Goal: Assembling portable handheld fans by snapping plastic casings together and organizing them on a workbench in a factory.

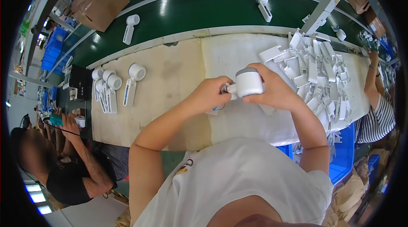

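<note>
Straight ahead at twelve o'clock, the right hand [272, 86] clasped a grey-topped white plastic cylinder [249, 84]; the left hand [211, 94] pinched the small white plastic piece [232, 89] at its nine o'clock. Steady, square, unforced alignment seemed wise.

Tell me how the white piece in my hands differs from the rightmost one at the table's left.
The held piece is between the left hand and right hand; the table piece rests untouched. The held piece shows its smooth side; the table piece, its round face. The table piece shows a long handle; the held piece, only a short stem. Both are white with round heads.
</note>
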Action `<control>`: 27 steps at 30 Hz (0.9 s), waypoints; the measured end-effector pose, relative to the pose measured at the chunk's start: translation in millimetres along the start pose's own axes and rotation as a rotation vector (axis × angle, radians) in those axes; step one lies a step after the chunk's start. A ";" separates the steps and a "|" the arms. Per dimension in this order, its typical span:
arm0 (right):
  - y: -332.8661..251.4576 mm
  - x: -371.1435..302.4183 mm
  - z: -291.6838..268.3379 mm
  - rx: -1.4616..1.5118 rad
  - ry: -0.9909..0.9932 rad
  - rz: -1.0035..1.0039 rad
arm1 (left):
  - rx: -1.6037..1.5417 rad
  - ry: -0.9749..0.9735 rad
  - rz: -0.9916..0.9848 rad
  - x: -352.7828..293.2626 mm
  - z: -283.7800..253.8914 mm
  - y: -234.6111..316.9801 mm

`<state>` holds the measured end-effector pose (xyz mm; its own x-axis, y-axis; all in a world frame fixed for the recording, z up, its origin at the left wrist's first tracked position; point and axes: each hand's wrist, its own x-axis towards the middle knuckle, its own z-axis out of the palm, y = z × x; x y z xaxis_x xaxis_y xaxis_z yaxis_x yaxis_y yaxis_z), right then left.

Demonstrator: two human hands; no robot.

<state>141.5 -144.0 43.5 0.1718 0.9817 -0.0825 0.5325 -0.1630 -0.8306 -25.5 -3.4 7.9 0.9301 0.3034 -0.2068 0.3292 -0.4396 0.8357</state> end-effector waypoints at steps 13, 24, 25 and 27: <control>42.8 -4.3 48.3 1.147 0.236 -0.066 | -0.587 0.029 0.079 -5.4 -5.5 6.5; 40.5 0.7 102.5 1.659 0.313 -0.151 | -0.571 0.135 0.117 -9.1 11.8 12.7; 44.1 1.2 101.3 1.655 0.237 -0.207 | -0.573 0.136 0.117 -8.4 9.9 12.9; 48.2 1.8 94.0 1.518 0.301 -0.205 | -0.785 0.023 0.047 -7.1 3.0 13.5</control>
<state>89.6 -140.7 -48.5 0.4562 0.8883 0.0530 -0.7057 0.3975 -0.5865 -27.2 -14.0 19.1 0.9340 0.3200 -0.1585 0.0703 0.2705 0.9602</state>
